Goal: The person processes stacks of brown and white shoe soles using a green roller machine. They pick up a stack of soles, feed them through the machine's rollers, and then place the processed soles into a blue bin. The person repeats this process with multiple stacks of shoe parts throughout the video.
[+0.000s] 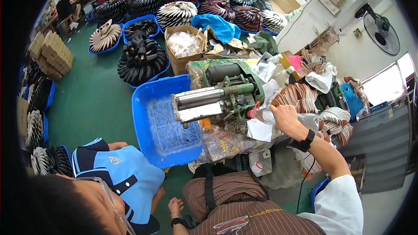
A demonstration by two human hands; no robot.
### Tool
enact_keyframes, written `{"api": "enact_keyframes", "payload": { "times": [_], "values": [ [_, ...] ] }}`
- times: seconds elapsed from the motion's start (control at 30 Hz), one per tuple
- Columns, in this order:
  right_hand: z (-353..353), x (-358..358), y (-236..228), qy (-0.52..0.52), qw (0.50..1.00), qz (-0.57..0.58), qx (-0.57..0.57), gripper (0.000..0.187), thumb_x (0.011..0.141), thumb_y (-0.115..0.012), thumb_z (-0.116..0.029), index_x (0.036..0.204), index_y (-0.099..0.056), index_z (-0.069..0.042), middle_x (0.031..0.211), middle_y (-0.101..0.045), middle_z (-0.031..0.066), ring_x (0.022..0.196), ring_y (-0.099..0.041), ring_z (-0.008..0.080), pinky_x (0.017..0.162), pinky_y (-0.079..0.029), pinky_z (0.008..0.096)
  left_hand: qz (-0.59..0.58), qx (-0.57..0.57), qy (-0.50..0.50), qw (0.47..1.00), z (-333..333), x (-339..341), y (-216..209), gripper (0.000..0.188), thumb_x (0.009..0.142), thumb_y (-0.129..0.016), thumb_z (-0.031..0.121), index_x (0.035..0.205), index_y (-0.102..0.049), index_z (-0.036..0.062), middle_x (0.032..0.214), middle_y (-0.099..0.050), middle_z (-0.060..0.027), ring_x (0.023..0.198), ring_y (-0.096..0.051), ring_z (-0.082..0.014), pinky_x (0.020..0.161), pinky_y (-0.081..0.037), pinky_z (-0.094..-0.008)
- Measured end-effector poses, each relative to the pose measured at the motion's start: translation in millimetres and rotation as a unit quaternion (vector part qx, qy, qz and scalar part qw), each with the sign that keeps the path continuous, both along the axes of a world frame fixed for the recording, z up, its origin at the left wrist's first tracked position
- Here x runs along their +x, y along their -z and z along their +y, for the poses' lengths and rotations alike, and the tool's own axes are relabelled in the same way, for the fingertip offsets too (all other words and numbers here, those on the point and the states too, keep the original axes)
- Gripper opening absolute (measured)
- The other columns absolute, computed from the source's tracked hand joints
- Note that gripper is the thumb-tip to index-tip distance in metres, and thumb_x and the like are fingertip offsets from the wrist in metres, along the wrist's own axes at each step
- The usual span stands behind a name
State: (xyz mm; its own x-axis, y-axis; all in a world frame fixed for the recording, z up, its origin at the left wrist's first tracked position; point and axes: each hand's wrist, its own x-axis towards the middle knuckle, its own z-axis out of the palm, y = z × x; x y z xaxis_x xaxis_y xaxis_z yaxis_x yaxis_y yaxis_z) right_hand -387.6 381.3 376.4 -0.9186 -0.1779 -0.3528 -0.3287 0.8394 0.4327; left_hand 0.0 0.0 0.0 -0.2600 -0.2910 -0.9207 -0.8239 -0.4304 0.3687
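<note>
My right hand [287, 119] is closed around a clear plastic bottle [309, 122], which lies tilted across the right side of the bench. A red cap [252, 113] shows on the left end, close to the green machine [244, 89] with its shiny steel rollers [200, 99]. My fingers hide the middle of the bottle. Low in front of my body, near my lap, my left hand [175, 206] has its fingers loosely curled, with nothing seen in them. White paper sheets [259, 129] lie just below the bottle, and stacked brown and white sole-shaped pieces [296, 98] stand beyond my right hand.
A blue tub [146, 104] stands left of the machine. Beside me on the left is a person in a blue shirt [126, 169]. Blue baskets of black curved pieces [141, 63] and an open carton [185, 61] stand behind. A wall fan [381, 35] hangs at right.
</note>
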Motion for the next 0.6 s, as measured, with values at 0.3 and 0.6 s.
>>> {"api": "enact_keyframes", "payload": {
  "times": [0.3, 0.6],
  "values": [
    [11.4, 8.1, 6.8, 0.014, 0.998, 0.019, -0.050, 0.029, 0.070, -0.062, -0.004, 0.098, -0.059, -0.008, 0.074, -0.065, 0.0126, 0.073, -0.066, 0.0283, 0.060, -0.049, 0.0393, -0.019, -0.013, 0.011, 1.000, -7.2, -5.7, -4.7, 0.034, 0.092, -0.047, 0.017, 0.124, -0.049, 0.0050, 0.102, -0.064, -0.0110, 0.080, -0.064, -0.0216, 0.061, -0.054, -0.0363],
    [50.6, 48.3, 43.0, 0.101, 0.977, 0.100, -0.158, 0.044, 0.065, -0.068, -0.016, 0.106, -0.052, -0.013, 0.078, -0.061, 0.0135, 0.071, -0.064, 0.0325, 0.059, -0.048, 0.0440, 0.004, -0.003, 0.032, 0.999, -29.4, -2.1, 5.7, 0.033, 0.091, -0.048, 0.023, 0.122, -0.048, 0.0098, 0.099, -0.062, -0.0089, 0.078, -0.062, -0.0207, 0.061, -0.055, -0.0397]
  ]
}}
